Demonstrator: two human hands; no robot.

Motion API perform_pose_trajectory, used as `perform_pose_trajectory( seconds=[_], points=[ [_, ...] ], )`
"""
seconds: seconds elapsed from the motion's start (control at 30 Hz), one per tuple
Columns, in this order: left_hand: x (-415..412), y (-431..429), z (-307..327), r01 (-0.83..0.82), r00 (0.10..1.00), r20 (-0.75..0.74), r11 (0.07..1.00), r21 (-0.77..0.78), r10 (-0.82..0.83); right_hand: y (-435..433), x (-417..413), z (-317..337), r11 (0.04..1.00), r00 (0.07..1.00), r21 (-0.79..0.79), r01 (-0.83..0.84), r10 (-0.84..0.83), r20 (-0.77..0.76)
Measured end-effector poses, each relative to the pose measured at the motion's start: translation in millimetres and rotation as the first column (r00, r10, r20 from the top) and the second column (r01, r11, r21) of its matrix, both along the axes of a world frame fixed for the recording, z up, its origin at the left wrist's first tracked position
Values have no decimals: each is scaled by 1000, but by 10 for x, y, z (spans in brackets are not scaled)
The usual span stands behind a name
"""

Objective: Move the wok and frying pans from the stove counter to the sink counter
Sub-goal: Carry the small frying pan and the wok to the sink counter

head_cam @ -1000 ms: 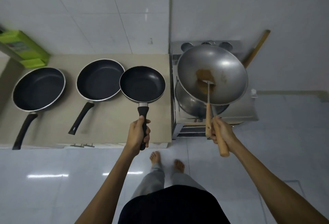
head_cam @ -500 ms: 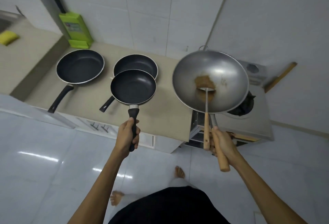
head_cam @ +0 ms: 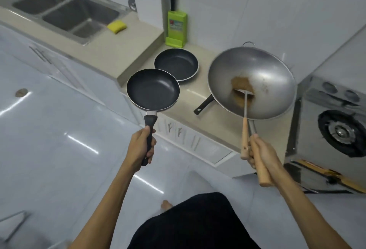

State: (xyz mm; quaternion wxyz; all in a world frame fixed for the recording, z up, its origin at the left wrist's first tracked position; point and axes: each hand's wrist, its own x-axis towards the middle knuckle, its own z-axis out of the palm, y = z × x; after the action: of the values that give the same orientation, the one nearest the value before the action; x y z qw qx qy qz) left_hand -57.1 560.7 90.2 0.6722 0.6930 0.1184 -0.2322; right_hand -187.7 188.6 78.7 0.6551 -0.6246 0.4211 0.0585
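A small black non-stick frying pan (head_cam: pixel 153 90) with a silver rim is held level in the air by its black handle, around which the left hand (head_cam: pixel 141 148) is clenched; the pan hangs in front of the beige counter's (head_cam: pixel 200 98) edge, partly over the glossy white floor (head_cam: pixel 59 149). A large round steel wok (head_cam: pixel 251 82) with a brown stain at its centre is carried by the right hand (head_cam: pixel 261 154), which is wrapped around the wok's long wooden handle together with the wooden grip of a metal spatula (head_cam: pixel 245 108) whose blade lies inside the wok. The wok is held above the counter, between the gas stove (head_cam: pixel 336 128) at the right and a second black frying pan (head_cam: pixel 176 64) resting on the counter. Another black pan handle (head_cam: pixel 204 104) is seen jutting out from beneath the wok. A green knife holder (head_cam: pixel 176 29) stands against the tiled wall. Further left, on the raised sink counter (head_cam: pixel 111 44), a yellow sponge (head_cam: pixel 116 26) lies beside the double steel sink (head_cam: pixel 65 11).
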Motion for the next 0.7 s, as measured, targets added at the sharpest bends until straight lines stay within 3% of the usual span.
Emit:
perform_pose_trajectory(
  seconds=[0.3, 0.7],
  points=[
    [749, 817, -84, -176, 984, 9, 983, -51, 177, 716, 1242, 34, 978, 980, -67, -197, 195, -24],
    [2948, 1767, -17, -379, 926, -9, 925, -37, 379, 1664, 3721, 107, 921, 922, -44, -387, 386, -33]
  ],
)
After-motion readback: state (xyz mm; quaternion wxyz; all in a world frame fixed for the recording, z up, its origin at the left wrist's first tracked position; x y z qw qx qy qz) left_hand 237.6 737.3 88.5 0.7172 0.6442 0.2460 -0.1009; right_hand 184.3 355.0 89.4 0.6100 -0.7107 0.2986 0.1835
